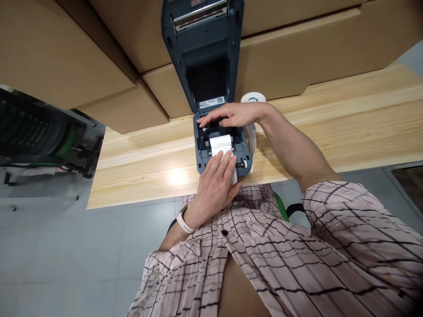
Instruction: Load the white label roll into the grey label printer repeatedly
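Observation:
A dark grey label printer [246, 147] sits on the wooden table with its lid [206, 50] raised. White label paper [220, 141] lies inside it and runs toward the front edge. My left hand [214, 180], a pale band at its wrist, rests with outstretched fingers flat on this paper. Over the back of the printer's inside is my right hand [233, 115]. Its fingers reach left, extended, and touch the left inner side near the hinge. The fingertips partly hide the parts below them. I see nothing gripped in either hand.
Behind the printer's right side stands a white paper roll [253, 96]; a pale strip [251, 138] hangs beside the printer. Cardboard boxes [277, 66] line the back of the wooden table [142, 163]. Dark equipment with green parts [39, 127] is at the left.

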Tool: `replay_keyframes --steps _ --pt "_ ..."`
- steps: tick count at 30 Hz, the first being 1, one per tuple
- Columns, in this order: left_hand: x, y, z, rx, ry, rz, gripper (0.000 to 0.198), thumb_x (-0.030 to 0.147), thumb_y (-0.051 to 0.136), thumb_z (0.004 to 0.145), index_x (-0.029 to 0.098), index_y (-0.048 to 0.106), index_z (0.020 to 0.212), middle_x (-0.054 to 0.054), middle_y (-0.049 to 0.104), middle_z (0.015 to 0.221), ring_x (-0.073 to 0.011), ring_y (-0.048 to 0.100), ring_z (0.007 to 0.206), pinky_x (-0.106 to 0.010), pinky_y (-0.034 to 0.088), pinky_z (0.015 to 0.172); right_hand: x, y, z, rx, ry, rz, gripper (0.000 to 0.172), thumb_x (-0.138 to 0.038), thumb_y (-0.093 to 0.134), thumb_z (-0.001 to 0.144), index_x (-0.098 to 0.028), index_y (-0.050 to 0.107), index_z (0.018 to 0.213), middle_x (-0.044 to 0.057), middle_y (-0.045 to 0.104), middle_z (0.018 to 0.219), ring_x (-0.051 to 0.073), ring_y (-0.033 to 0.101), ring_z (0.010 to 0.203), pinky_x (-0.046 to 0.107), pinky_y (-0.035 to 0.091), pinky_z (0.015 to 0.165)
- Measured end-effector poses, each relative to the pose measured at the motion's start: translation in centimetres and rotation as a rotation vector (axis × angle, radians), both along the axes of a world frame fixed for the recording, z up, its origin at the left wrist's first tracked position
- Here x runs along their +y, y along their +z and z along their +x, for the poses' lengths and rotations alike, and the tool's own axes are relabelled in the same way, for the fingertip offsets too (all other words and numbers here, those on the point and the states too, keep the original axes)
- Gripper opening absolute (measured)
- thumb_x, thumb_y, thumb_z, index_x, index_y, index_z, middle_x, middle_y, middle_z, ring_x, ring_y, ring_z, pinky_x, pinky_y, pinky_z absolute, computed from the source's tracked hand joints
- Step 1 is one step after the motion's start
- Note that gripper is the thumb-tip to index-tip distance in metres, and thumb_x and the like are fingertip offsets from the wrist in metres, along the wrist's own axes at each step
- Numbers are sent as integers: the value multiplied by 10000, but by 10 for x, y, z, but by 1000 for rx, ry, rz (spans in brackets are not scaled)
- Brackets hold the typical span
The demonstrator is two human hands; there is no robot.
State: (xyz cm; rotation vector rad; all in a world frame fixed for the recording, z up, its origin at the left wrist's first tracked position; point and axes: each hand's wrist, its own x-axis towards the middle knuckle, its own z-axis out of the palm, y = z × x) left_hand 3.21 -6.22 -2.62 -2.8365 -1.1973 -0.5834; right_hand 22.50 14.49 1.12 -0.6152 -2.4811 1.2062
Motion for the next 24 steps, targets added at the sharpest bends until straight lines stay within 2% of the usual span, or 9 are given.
replay_keyframes --steps 4,9,15,18,20,22,24 --pt "-1 3 1 -23 0 -10 641 385 586 1026 70 394 1550 -259 552 1557 -404 497 1497 -561 442 1246 -2 1 0 -2 -7 4 736 15 561 767 -386 723 1362 -100 657 1525 217 562 1498 519 375 1319" --pt "-3 7 1 -31 6 -49 647 375 601 1016 97 395 1563 -244 584 1468 -392 538 1400 -568 507 1158 -5 2 1 0 -22 14 666 -15 581 811 -385 732 1345 -92 668 1515 221 559 1501 531 368 1320" --pt "-4 4 2 -12 10 0 615 384 583 1034 66 434 1538 -243 602 1463 -385 552 1395 -555 480 1202 -3 0 1 -3 -6 34 575 -68 561 887 -363 727 1352 -69 656 1537 204 550 1506 499 365 1319" --pt "-5 4 2 2 14 24 595 390 585 1037 53 469 1514 -247 618 1464 -386 576 1395 -554 477 1218 -8 -2 -2 -3 -37 57 492 -128 564 919 -329 735 1335 -33 681 1511 218 585 1467 499 396 1294" --pt "-6 3 -1 -11 12 20 579 389 577 1044 63 483 1513 -245 620 1486 -384 575 1422 -557 490 1214 -19 4 -2 23 -96 80 409 -211 581 945 -292 738 1315 9 720 1458 240 643 1386 505 456 1243" --pt "-7 3 -4 -45 -6 4 568 376 573 1049 88 483 1531 -230 611 1526 -369 552 1473 -560 494 1226 -32 19 -2 107 -190 110 337 -326 584 977 -266 734 1273 42 761 1375 248 690 1286 488 523 1175" --pt "-8 4 -9 -98 -27 -9 541 354 584 1048 121 507 1531 -199 624 1537 -342 539 1506 -564 490 1243 -41 40 0 262 -372 200 321 -449 555 1000 -277 711 1221 44 772 1306 244 707 1215 454 568 1127"
